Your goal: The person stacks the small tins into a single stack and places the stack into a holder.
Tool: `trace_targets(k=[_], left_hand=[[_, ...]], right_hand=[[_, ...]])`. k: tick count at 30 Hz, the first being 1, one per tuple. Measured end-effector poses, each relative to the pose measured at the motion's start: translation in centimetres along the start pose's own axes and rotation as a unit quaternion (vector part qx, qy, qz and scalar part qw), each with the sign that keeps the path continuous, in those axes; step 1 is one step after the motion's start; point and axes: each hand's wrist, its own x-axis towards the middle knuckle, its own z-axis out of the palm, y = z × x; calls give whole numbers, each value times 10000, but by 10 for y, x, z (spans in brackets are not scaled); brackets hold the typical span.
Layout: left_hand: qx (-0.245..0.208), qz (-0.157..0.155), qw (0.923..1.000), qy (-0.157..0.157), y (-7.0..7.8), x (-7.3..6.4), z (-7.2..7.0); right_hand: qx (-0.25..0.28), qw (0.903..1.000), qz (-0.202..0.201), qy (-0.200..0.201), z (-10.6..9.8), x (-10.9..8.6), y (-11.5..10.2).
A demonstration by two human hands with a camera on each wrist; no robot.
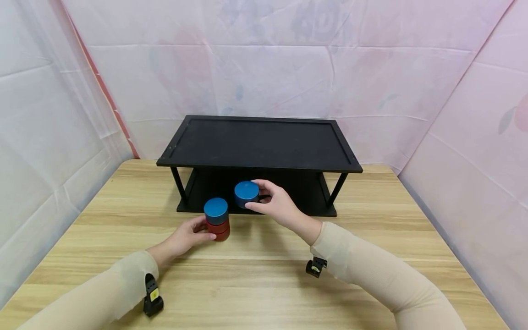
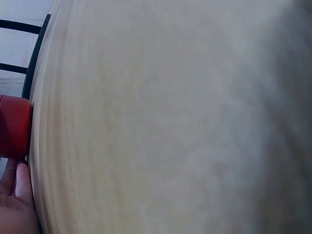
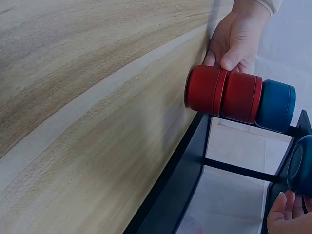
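Observation:
Two small red round tins (image 1: 217, 228) stand one on the other on the table, topped by a blue tin (image 1: 216, 211). My left hand (image 1: 186, 237) holds the lower part of this stack from its left side, thumb in front. The right wrist view shows that hand's thumb and fingers against the bottom red tin (image 3: 202, 90). A second blue tin (image 1: 246, 192) is pinched in my right hand (image 1: 277, 205), raised beside the stack and in front of the shelf. In the left wrist view only one red tin (image 2: 14, 126) shows, at the edge.
A black two-tier shelf (image 1: 264, 142) stands at the back of the wooden table (image 1: 255, 284). Its lower board (image 1: 294, 195) lies behind the tins, between thin posts (image 1: 337, 189). Pale printed cloth (image 1: 264, 82) hangs behind and at both sides.

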Motion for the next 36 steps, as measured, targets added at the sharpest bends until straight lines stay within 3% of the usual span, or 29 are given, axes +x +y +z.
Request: trace_targets(k=[14, 21, 31, 36], left_hand=[[-138, 20, 9999, -30, -1, 1, 2], [-86, -26, 10000, -29, -1, 1, 1], [-107, -151, 9998, -66, -2, 1, 1], [-146, -187, 9997, -83, -1, 1, 1]], right_hand=[[-120, 9998, -120, 63, 9, 3, -2], [-107, 9999, -82, -105, 16, 6, -4], [-114, 9995, -133, -266, 22, -5, -46], [-113, 9994, -230, -253, 31, 10, -21]])
